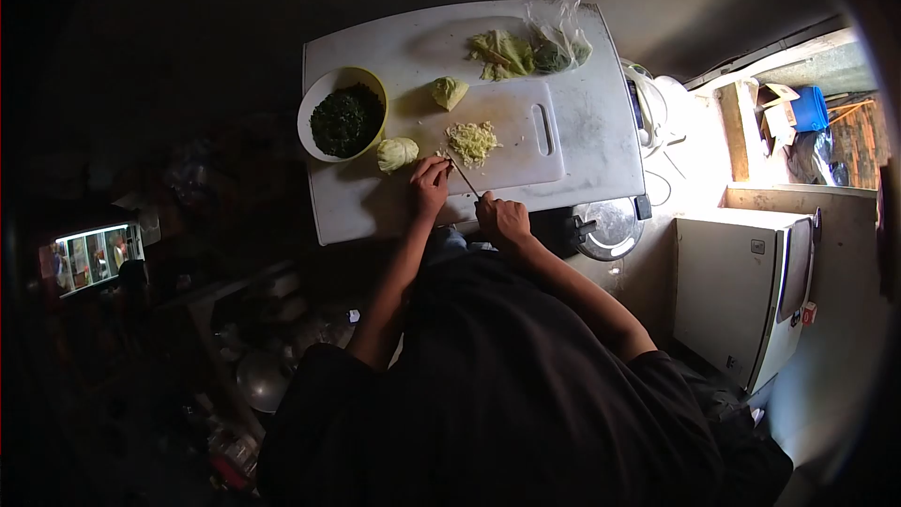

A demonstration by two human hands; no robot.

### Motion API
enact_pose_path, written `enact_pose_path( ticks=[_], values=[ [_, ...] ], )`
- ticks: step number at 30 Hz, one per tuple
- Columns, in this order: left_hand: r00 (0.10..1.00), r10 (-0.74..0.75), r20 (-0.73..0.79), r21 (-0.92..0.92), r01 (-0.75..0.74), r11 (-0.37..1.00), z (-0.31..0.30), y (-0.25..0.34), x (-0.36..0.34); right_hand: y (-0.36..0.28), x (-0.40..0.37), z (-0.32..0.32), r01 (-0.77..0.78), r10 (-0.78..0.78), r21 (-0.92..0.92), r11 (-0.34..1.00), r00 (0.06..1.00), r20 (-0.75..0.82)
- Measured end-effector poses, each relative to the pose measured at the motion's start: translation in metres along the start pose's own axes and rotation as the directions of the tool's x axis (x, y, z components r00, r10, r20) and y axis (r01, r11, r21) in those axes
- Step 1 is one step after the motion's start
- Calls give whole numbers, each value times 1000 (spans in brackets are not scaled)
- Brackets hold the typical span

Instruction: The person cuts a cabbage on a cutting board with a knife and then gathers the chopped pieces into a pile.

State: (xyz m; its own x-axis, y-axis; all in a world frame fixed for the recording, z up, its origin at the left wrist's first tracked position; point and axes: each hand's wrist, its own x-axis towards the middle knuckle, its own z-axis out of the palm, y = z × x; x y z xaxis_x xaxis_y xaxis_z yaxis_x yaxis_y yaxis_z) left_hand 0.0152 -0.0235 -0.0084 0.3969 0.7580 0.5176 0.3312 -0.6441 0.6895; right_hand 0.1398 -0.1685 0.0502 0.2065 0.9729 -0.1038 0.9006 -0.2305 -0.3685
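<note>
My right hand (505,220) is wrapped round the handle of a knife (464,176), whose blade points up and left over the near edge of a white cutting board (519,105). The fingers of my left hand (431,186) are bent together at the blade's tip; whatever they pinch is too small to make out. Just beyond the blade lies a pile of chopped cabbage (472,142). One cabbage chunk (398,154) sits beside my left hand, and another cabbage piece (450,92) rests at the board's far left corner.
A bowl (381,94) of chopped dark greens stands at the table's left. Loose leaves (501,53) and a clear plastic bag (560,38) lie at the far right of the white table (601,145). A round metal lid (610,233) and a white fridge (723,286) are to the right.
</note>
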Motion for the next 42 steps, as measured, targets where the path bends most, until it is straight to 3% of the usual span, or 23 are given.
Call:
enact_pose_path(
  ticks=[6,8,18,20,21,23,26,30,32,38,42],
  values=[
    [1000,-11,6,0,11,1000,0,-1,0,-3,2,-15,-11,10,9,1000,995,100],
    [1000,-4,7,5,4,1000,0,-1,1,0,4,-16,45,-49,30,999,988,148],
    [1000,0,-5,1,0,1000,-2,3,5,4,6,18,24,-19,-40,999,993,114],
    [1000,4,-4,-9,-5,1000,0,5,4,15,6,41,180,-199,-138,974,970,-141],
    [1000,7,-13,-7,-7,1000,1,5,6,14,13,40,185,-204,-137,973,969,-140],
    [1000,2,-13,-3,-2,1000,-3,7,2,12,18,41,112,-107,-112,987,993,48],
    [999,15,-30,-12,-15,1000,0,9,8,10,17,32,86,-79,-110,990,994,69],
    [1000,21,-20,-17,-21,1000,-2,5,8,21,2,39,91,-90,-96,991,996,21],
    [999,28,-17,-27,-29,999,1,4,4,29,1,50,97,-82,-208,973,993,79],
    [999,33,-11,-43,-33,999,0,3,4,39,0,61,102,-110,-306,946,994,-9],
    [1000,23,-5,-65,-23,998,-3,9,7,30,5,42,33,-34,-258,966,999,2]
  ],
)
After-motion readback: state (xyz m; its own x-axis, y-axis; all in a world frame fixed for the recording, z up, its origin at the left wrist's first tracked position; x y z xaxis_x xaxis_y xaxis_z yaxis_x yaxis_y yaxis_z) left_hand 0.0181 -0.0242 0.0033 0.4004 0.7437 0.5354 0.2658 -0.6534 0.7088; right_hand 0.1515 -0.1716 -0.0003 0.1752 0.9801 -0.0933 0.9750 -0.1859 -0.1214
